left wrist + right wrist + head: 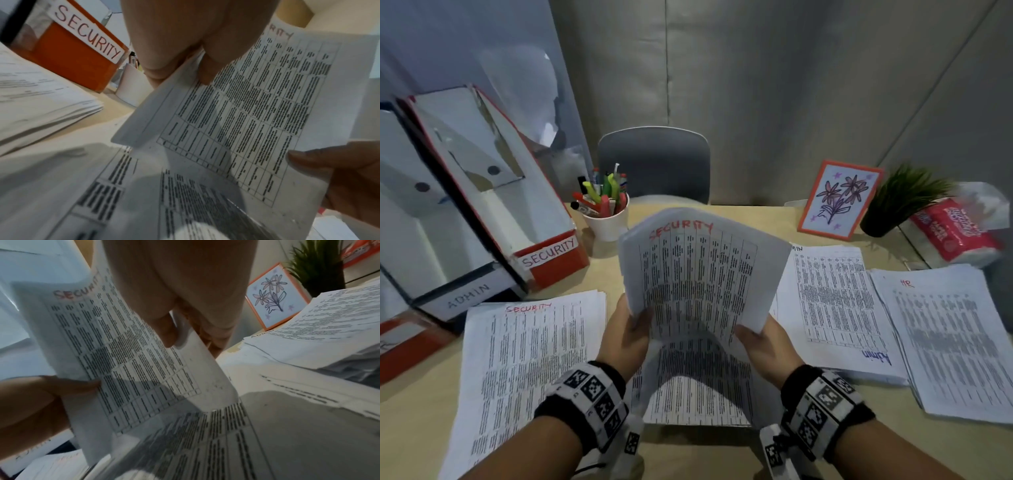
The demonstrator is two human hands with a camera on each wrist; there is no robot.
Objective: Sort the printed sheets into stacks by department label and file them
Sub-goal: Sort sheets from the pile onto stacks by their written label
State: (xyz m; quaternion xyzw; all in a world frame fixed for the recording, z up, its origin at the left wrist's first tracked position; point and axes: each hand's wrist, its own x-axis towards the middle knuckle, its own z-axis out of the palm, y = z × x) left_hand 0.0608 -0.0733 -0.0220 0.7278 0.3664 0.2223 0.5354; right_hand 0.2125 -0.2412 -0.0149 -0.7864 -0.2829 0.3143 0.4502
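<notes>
Both hands up: left hand [625, 334] and right hand [768, 346] pinch the SECURITY sheets [698, 270] by the bottom corners. Another pile [698, 387] lies beneath, at the worktop's [421, 411] near edge.

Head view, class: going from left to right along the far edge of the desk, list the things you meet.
SECURITY file box → cup of pens → framed flower drawing → potted plant → red tissue pack.
</notes>
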